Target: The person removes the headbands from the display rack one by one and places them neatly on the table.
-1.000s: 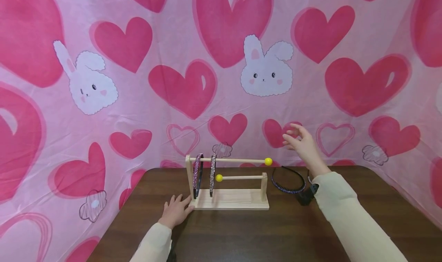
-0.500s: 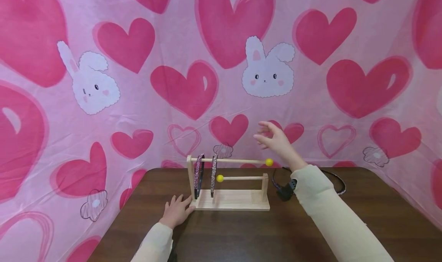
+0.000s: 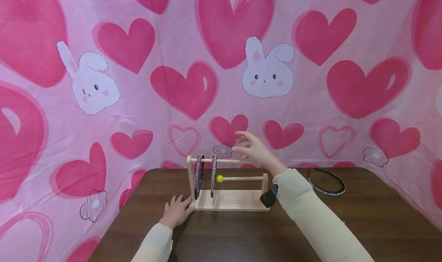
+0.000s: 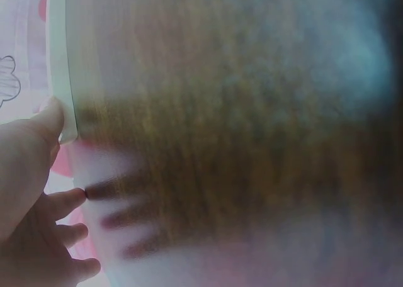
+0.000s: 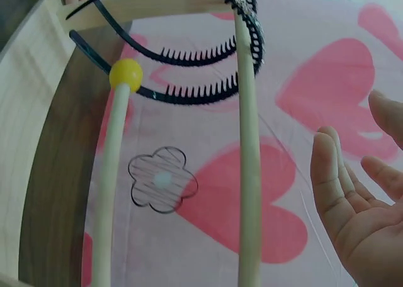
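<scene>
A wooden headband rack point(image 3: 228, 205) stands on the table. On its upper rod point(image 3: 229, 160) hang a pink glittery headband point(image 3: 197, 172) and, to the right, a silver glittery headband point(image 3: 213, 177). My left hand point(image 3: 177, 212) rests on the table with fingers spread, its thumb point(image 4: 51, 118) against the rack's left end. Nothing is held in my right hand point(image 3: 255, 150), which hovers just above the upper rod with fingers loosely bent. The right wrist view shows comb teeth inside the hanging headbands. My right hand and wrist hide the upper rod's tip.
Another headband point(image 3: 329, 193) lies on the table point(image 3: 373, 216) to the right, behind my right sleeve point(image 3: 317, 212). The lower rod point(image 3: 243, 178) ends in a yellow ball point(image 3: 220, 178). A pink cloth point(image 3: 221, 104) with hearts and rabbits hangs behind the table.
My right hand has moved left, from beyond the rod's tip to above the rod, dropping slightly. Its arm now covers the dark blue headband and uncovers the far-right one. My left hand stays put.
</scene>
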`<move>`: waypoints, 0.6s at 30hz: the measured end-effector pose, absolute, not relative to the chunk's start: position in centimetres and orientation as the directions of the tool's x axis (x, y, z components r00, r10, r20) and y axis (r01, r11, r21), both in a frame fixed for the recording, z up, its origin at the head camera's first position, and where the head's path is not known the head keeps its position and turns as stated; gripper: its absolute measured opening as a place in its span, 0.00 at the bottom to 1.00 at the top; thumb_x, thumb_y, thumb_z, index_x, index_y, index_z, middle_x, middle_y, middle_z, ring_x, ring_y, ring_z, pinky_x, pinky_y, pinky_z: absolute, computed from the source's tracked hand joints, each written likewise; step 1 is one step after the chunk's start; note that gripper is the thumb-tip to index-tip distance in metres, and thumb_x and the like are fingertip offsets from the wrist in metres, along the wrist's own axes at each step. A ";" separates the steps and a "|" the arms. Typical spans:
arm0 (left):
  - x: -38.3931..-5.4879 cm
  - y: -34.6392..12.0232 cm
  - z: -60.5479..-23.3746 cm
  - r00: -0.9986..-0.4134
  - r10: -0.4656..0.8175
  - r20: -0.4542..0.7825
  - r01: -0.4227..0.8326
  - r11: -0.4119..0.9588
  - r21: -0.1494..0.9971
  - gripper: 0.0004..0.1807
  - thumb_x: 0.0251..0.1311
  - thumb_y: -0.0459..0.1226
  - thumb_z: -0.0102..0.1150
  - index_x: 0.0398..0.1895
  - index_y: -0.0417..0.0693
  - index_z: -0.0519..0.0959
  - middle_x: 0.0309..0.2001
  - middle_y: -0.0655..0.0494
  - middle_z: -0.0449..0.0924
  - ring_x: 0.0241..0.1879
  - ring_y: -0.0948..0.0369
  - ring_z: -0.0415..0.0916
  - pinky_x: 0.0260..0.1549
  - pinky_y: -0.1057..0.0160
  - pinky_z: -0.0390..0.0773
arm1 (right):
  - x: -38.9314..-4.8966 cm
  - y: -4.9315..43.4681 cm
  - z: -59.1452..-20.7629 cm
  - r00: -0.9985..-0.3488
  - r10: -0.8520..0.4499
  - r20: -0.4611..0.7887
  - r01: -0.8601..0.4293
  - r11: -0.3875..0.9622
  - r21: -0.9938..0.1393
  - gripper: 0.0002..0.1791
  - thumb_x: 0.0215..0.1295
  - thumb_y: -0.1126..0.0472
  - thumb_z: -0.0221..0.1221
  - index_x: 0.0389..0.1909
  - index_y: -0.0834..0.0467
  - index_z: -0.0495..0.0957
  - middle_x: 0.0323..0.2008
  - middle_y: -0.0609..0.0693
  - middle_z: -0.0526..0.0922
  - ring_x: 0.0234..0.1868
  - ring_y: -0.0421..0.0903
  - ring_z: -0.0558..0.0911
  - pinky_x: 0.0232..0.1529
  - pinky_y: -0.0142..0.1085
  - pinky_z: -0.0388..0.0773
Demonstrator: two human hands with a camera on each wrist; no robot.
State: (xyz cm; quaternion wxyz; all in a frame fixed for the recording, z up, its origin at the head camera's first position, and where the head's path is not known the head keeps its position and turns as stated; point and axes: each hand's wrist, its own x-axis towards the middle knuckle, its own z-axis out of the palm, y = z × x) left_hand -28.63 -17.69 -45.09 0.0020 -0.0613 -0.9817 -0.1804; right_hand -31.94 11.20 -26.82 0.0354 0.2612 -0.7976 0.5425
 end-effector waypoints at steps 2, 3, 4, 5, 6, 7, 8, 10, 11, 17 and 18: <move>-28.7 -17.7 -45.1 -0.992 0.121 0.026 0.122 0.928 0.352 0.26 0.63 0.49 0.51 0.60 0.45 0.71 0.60 0.31 0.61 0.62 0.32 0.48 0.55 0.32 0.45 | -31.9 10.8 -27.0 -0.868 -0.390 0.308 -0.426 0.265 -0.865 0.33 0.60 0.66 0.60 0.65 0.61 0.59 0.52 0.65 0.69 0.33 0.53 0.81 0.32 0.45 0.80; -28.7 -17.6 -45.1 -0.992 0.122 0.027 0.124 0.928 0.350 0.27 0.63 0.49 0.51 0.60 0.45 0.71 0.60 0.31 0.61 0.62 0.32 0.48 0.55 0.32 0.45 | -31.9 10.6 -27.1 -0.870 -0.397 0.291 -0.412 0.263 -0.872 0.34 0.59 0.66 0.61 0.65 0.60 0.59 0.53 0.65 0.68 0.33 0.54 0.81 0.32 0.45 0.80; -28.7 -17.6 -45.0 -0.992 0.124 0.027 0.126 0.929 0.349 0.27 0.63 0.49 0.51 0.60 0.45 0.71 0.60 0.31 0.61 0.62 0.32 0.48 0.55 0.32 0.45 | -31.9 10.4 -27.2 -0.872 -0.404 0.276 -0.398 0.259 -0.880 0.34 0.59 0.65 0.61 0.65 0.59 0.58 0.53 0.64 0.68 0.33 0.55 0.82 0.32 0.45 0.80; -28.7 -17.6 -45.0 -0.992 0.124 0.028 0.126 0.929 0.349 0.27 0.63 0.49 0.51 0.60 0.45 0.71 0.60 0.31 0.61 0.62 0.32 0.48 0.55 0.32 0.45 | -32.0 10.3 -27.2 -0.871 -0.414 0.266 -0.390 0.252 -0.886 0.34 0.59 0.65 0.61 0.66 0.59 0.58 0.54 0.65 0.67 0.34 0.56 0.81 0.32 0.45 0.80; -28.7 -17.6 -45.0 -0.992 0.126 0.029 0.128 0.928 0.349 0.27 0.62 0.50 0.51 0.60 0.45 0.71 0.60 0.31 0.61 0.62 0.31 0.48 0.55 0.32 0.45 | -32.0 10.1 -27.3 -0.870 -0.420 0.259 -0.386 0.252 -0.888 0.35 0.59 0.65 0.61 0.66 0.59 0.58 0.54 0.64 0.67 0.34 0.57 0.81 0.32 0.45 0.80; -28.7 -17.6 -45.1 -0.991 0.128 0.031 0.131 0.928 0.350 0.27 0.62 0.50 0.51 0.60 0.44 0.71 0.60 0.31 0.62 0.62 0.31 0.48 0.55 0.32 0.45 | -32.0 10.0 -27.4 -0.868 -0.426 0.255 -0.385 0.254 -0.887 0.35 0.59 0.65 0.62 0.66 0.59 0.58 0.54 0.64 0.67 0.34 0.57 0.82 0.32 0.44 0.80; -28.6 -17.6 -45.0 -0.991 0.128 0.031 0.131 0.928 0.350 0.27 0.62 0.50 0.51 0.60 0.44 0.71 0.60 0.31 0.62 0.62 0.31 0.48 0.55 0.32 0.45 | -32.1 9.8 -27.4 -0.866 -0.432 0.253 -0.387 0.258 -0.885 0.35 0.58 0.64 0.62 0.66 0.59 0.58 0.54 0.64 0.67 0.34 0.56 0.82 0.32 0.44 0.80; -28.6 -17.6 -45.0 -0.991 0.127 0.031 0.130 0.928 0.349 0.27 0.62 0.49 0.51 0.60 0.44 0.71 0.60 0.31 0.61 0.62 0.32 0.48 0.55 0.32 0.45 | -32.1 9.5 -27.6 -0.866 -0.435 0.247 -0.389 0.275 -0.879 0.35 0.58 0.63 0.63 0.65 0.58 0.59 0.54 0.62 0.68 0.35 0.54 0.82 0.31 0.42 0.80; -28.6 -17.6 -45.0 -0.991 0.128 0.031 0.130 0.928 0.349 0.27 0.62 0.49 0.51 0.60 0.44 0.71 0.60 0.31 0.62 0.62 0.31 0.49 0.55 0.32 0.45 | -32.2 9.3 -27.7 -0.863 -0.440 0.249 -0.395 0.279 -0.876 0.35 0.58 0.63 0.63 0.65 0.58 0.60 0.53 0.62 0.69 0.34 0.53 0.82 0.31 0.42 0.80; -28.6 -17.5 -45.0 -0.991 0.126 0.032 0.129 0.930 0.344 0.27 0.62 0.50 0.52 0.60 0.44 0.71 0.60 0.30 0.62 0.61 0.31 0.49 0.55 0.32 0.45 | -32.2 7.9 -28.2 -0.864 -0.452 0.222 -0.376 0.286 -0.881 0.35 0.57 0.64 0.63 0.65 0.57 0.60 0.54 0.63 0.68 0.29 0.49 0.82 0.30 0.43 0.80; -28.6 -17.5 -45.0 -0.992 0.126 0.033 0.129 0.930 0.343 0.27 0.62 0.50 0.52 0.60 0.44 0.71 0.60 0.30 0.62 0.61 0.31 0.49 0.55 0.32 0.45 | -32.1 7.7 -28.3 -0.865 -0.455 0.209 -0.365 0.289 -0.885 0.35 0.57 0.65 0.63 0.65 0.57 0.60 0.55 0.63 0.67 0.29 0.49 0.82 0.30 0.43 0.80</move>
